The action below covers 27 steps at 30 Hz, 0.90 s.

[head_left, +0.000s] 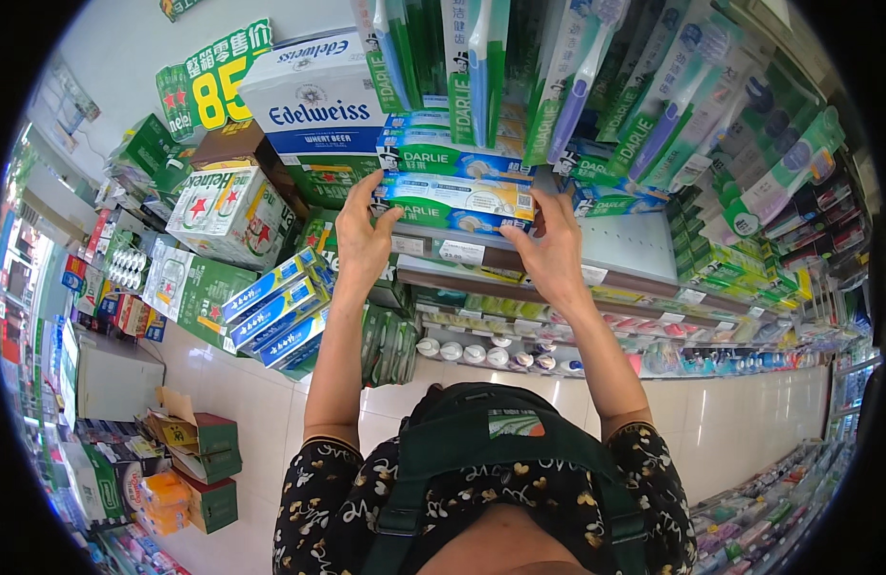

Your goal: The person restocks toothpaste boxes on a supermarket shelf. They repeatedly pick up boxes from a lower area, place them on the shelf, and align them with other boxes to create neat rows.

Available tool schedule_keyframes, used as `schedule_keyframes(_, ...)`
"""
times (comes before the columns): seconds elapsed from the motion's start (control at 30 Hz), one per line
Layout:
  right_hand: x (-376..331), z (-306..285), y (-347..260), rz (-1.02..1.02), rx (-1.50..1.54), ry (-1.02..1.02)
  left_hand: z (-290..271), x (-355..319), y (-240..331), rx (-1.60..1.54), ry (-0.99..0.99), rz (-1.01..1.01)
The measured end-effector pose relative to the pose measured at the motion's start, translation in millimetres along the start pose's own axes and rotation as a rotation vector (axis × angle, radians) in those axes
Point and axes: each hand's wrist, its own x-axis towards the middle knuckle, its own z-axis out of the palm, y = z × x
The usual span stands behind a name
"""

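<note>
Both my hands are raised to a store shelf (615, 251). My left hand (363, 233) grips the left end of a stack of long blue-and-green toothpaste boxes (457, 187), fingers on its side. On the stack's right end, my right hand (554, 245) holds the lowest box from below and beside. The stack rests on the grey shelf, under hanging toothbrush packs (577, 77). More toothpaste boxes (611, 196) lie on the shelf to the right of the stack.
Stacked beer cartons (234, 213) and a white-and-blue carton (314, 96) stand at the left. Blue boxes (275, 311) lean below them. Open cardboard boxes (199, 446) sit on the tiled floor at lower left. Lower shelves (520, 326) hold small bottles and tubes. An aisle runs to the right.
</note>
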Motion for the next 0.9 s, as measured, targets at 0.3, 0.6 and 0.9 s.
schedule_keyframes(0.3, -9.8, -6.5, 14.9, -0.191, -0.341, -0.041, 9.7, -13.5, 10.3, 0.168, 0.004, 0.044)
schedule_keyframes(0.6, 20.8, -95.6, 78.7, -0.207, -0.844, 0.412, 108.0, -18.5, 116.8, 0.062, -0.296, 0.678)
schedule_keyframes(0.9, 31.8, -139.9, 98.9, -0.185, -0.772, 0.085, 209.2, 33.0, 133.0, 0.523, -0.093, 0.761)
